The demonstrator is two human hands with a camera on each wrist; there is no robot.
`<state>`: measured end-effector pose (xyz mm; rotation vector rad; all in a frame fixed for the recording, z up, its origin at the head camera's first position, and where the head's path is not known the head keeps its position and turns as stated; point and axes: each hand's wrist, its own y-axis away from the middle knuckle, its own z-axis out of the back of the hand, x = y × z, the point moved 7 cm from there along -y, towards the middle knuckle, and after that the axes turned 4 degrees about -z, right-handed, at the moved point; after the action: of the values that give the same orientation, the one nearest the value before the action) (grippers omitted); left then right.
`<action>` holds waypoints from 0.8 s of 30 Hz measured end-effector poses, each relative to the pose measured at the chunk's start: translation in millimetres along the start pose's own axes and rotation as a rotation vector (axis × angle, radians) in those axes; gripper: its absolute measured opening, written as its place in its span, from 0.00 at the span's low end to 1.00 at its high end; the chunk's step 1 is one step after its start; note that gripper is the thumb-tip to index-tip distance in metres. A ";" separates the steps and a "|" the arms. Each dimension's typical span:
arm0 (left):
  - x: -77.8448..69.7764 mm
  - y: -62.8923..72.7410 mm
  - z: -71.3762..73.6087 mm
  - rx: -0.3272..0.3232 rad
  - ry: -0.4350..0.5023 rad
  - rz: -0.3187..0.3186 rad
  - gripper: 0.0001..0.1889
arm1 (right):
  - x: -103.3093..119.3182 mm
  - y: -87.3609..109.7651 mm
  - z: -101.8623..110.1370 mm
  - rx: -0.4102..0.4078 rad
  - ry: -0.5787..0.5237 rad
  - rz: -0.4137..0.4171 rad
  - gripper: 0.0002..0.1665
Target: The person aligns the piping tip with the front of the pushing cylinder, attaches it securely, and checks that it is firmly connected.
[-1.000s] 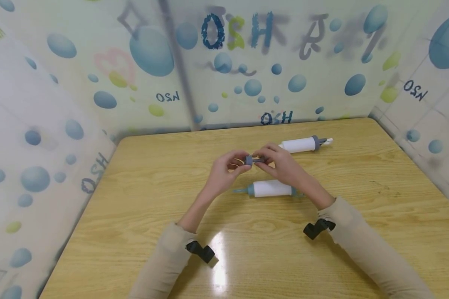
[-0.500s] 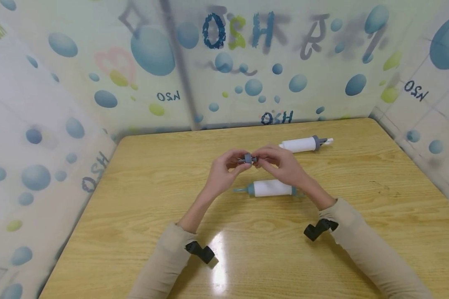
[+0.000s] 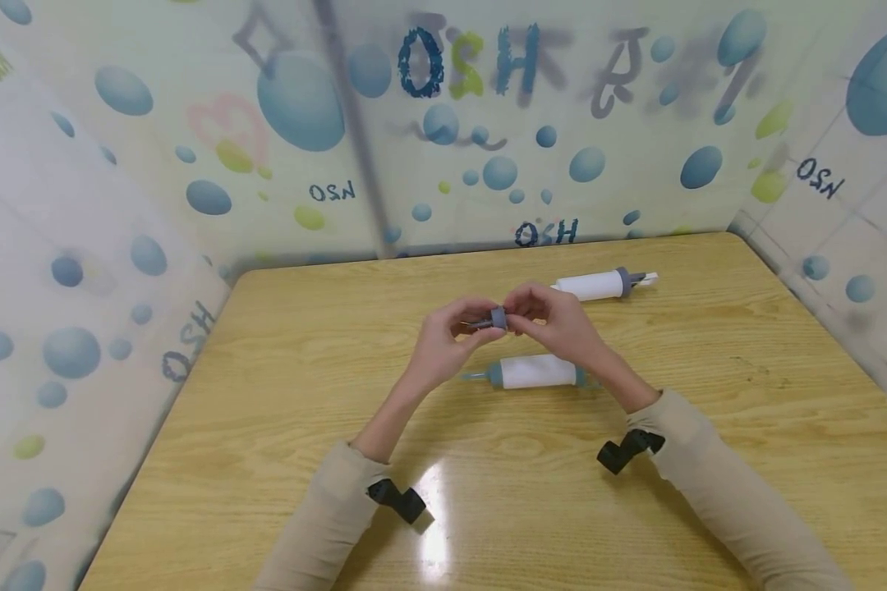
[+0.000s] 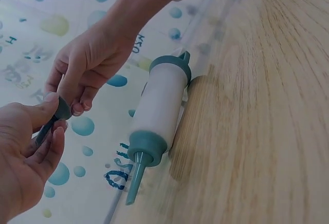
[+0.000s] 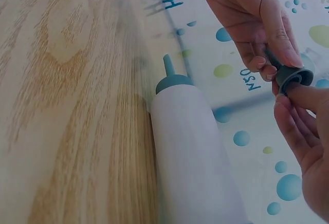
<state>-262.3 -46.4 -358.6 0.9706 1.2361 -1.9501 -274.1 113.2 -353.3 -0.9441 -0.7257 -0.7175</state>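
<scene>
In the head view, a small grey-blue nozzle cap [image 3: 498, 318] is held above the table between both hands, its narrow spout pointing left. The left hand [image 3: 447, 332] grips it between thumb and fingers, the spout lying along the fingers in the left wrist view. At the cap's open side is the right hand [image 3: 550, 318]. In the right wrist view, a right-hand digit reaches into the hollow of the cap [image 5: 300, 76] while other fingertips touch its rim. Below the hands lies a white tube with teal ends [image 3: 538, 372], its right end partly hidden by the right forearm.
A second white tube with a grey-blue collar [image 3: 591, 286] lies farther back, its left end hidden behind the right hand. The wooden table [image 3: 281, 394] meets printed walls behind and at both sides. Black wrist cameras [image 3: 397, 499] sit on both sleeves.
The narrow spout, first to the right of the cap's ring at the right fingers, has passed to the left side. The right fingers have come up against the ring.
</scene>
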 end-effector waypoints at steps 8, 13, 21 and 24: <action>1.6 0.9 -4.3 0.024 -0.003 0.035 0.17 | -0.3 -2.9 -2.4 0.009 0.060 -0.010 0.10; 4.1 1.0 -3.5 0.014 -0.012 0.055 0.16 | -0.8 -3.7 -4.2 0.019 0.078 0.001 0.11; 15.4 2.3 4.3 -0.027 -0.010 0.104 0.16 | -15.9 -7.0 6.6 0.057 0.128 -0.051 0.11; 18.8 2.9 7.8 -0.038 -0.009 0.112 0.16 | -26.3 -8.1 20.6 0.032 0.203 -0.088 0.12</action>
<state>-272.0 -56.8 -373.5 0.9886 1.1842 -1.8366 -299.8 133.9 -362.6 -0.8008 -0.6000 -0.8633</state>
